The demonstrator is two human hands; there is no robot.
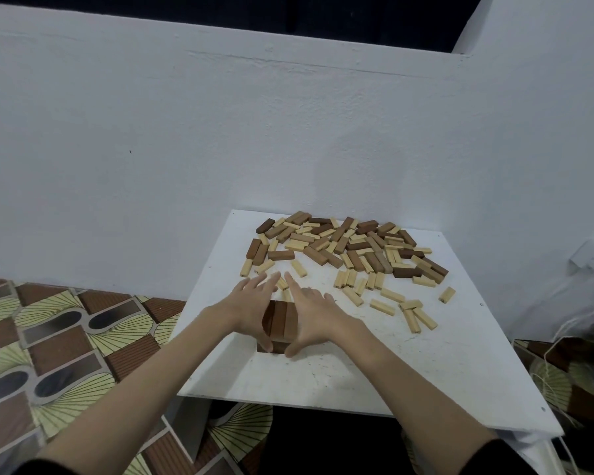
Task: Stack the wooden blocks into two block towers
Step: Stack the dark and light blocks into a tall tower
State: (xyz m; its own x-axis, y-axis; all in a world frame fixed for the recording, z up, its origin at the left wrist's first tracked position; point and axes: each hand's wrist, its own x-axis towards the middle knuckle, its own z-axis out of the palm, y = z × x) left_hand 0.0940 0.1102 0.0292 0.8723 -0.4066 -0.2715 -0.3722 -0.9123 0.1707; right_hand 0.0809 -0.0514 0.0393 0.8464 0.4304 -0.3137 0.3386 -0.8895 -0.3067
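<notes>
Left hand (251, 305) and right hand (311, 311), fingers straight, press either side of a short brown stack (281, 324) on the white board (426, 365). Loose blocks (343, 248) lie piled behind, near the wall (186, 149).

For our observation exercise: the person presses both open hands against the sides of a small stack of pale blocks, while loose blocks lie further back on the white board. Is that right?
Not quite. The head view shows the small stack between the left hand and right hand is of dark brown blocks, not pale. The rest holds: loose blocks lie further back on the white board.

White wall (220, 132), patterned floor (66, 337), white table (443, 371)
</notes>
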